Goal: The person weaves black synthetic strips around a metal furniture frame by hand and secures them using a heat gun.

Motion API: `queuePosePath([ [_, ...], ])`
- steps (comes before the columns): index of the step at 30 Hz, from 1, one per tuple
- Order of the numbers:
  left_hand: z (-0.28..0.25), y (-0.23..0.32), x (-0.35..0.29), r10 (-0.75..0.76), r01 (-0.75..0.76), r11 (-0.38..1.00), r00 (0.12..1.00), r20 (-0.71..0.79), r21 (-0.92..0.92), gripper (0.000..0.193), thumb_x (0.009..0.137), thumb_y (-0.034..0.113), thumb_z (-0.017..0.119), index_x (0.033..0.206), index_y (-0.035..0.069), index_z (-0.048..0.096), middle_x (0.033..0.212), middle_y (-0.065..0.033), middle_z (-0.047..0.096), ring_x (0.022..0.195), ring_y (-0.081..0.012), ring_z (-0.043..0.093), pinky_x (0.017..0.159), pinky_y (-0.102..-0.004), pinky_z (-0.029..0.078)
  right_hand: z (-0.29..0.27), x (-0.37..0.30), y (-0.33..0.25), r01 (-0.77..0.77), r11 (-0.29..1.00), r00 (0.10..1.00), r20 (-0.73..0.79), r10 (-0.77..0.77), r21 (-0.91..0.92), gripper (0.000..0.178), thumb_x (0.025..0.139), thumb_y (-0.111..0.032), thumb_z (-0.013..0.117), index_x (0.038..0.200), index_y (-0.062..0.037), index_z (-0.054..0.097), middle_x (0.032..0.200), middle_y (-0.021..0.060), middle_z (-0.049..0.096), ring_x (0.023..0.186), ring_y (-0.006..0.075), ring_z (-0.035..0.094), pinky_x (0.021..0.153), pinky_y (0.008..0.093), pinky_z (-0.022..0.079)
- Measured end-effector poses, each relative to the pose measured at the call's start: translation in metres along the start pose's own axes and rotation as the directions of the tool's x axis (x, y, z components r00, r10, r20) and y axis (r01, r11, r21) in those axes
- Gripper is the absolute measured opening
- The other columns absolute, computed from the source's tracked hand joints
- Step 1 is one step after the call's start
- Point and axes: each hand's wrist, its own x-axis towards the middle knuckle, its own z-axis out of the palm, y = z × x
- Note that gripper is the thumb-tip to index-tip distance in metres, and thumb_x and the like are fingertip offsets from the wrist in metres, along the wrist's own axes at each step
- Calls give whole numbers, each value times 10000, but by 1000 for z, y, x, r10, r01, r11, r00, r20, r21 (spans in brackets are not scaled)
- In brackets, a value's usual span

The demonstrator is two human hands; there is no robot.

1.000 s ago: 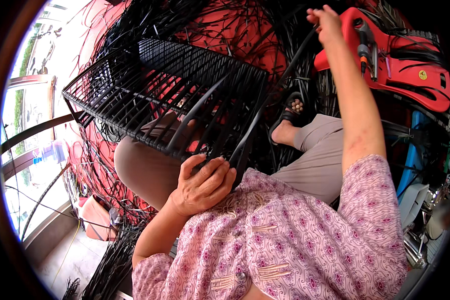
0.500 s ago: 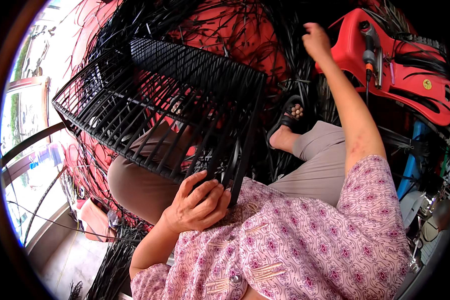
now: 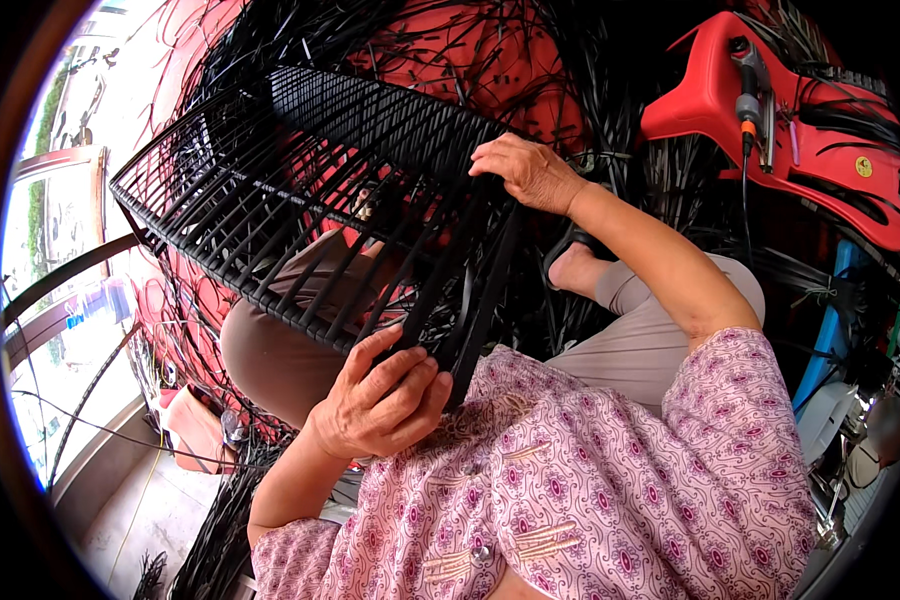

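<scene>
A black frame [image 3: 225, 268], bound and strung with flat plastic strips [image 3: 300, 225], lies tilted across my lap. One of its sides is a densely woven panel [image 3: 360, 112]. At the near right corner, my left hand [image 3: 380, 400] is closed over the frame with bent fingers; its thumb is mostly hidden. My right hand [image 3: 532, 172] is at the far right corner, beside the woven panel. Its fingers are bent and pressed together over the strips, and what they pinch is hidden.
Loose black strips [image 3: 580, 60] spread over a red surface [image 3: 460, 50] beyond the frame. At the right, a red plastic stool [image 3: 705, 85] carries a corded power tool [image 3: 747, 100]. A pink container [image 3: 195, 425] stands on the pale floor [image 3: 135, 500] at the left.
My right hand has come from beside the red stool, leftward and nearer, onto the frame's far right corner. My left hand stays at the near corner, and the frame has shifted slightly.
</scene>
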Motion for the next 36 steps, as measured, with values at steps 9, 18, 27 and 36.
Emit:
queuePosePath([
  [9, -32, -7, 1, -4, 10, 996, 997, -71, 88, 129, 730, 31, 705, 848, 53, 659, 877, -64, 626, 864, -231, 657, 891, -503, 546, -8, -3, -11, 47, 998, 991, -127, -50, -31, 143, 777, -47, 678, 895, -128, 663, 909, 16, 668, 895, 222, 643, 787, 353, 520],
  [18, -103, -44, -25, -132, 196, 942, 962, -237, 271, 293, 886, 118, 670, 1130, 86, 511, 1044, -125, 604, 1013, -354, 652, 948, -568, 509, -6, -27, 28, -245, 965, 931, -300, 206, -96, 145, 851, -78, 633, 985, -126, 662, 895, 42, 691, 877, 258, 659, 783, 365, 520],
  [27, -131, -92, -21, 45, 163, 865, 917, -397, 475, 273, 1035, 170, 454, 1260, 31, 386, 1146, -193, 519, 1090, -420, 619, 970, -626, 494, 44, -38, 39, -390, 914, 849, -341, 404, 111, 177, 880, -87, 632, 1042, -153, 655, 929, 45, 701, 891, 254, 677, 778, 357, 552],
  [36, -144, -105, -13, 13, 271, 806, 881, -474, 526, 256, 1041, 181, 444, 1228, 9, 414, 1137, -223, 559, 1091, -447, 620, 973, -591, 517, 63, -45, 34, -415, 872, 810, -332, 484, 259, 216, 909, -20, 578, 1099, -108, 630, 1001, 122, 695, 941, 326, 675, 786, 387, 554],
])
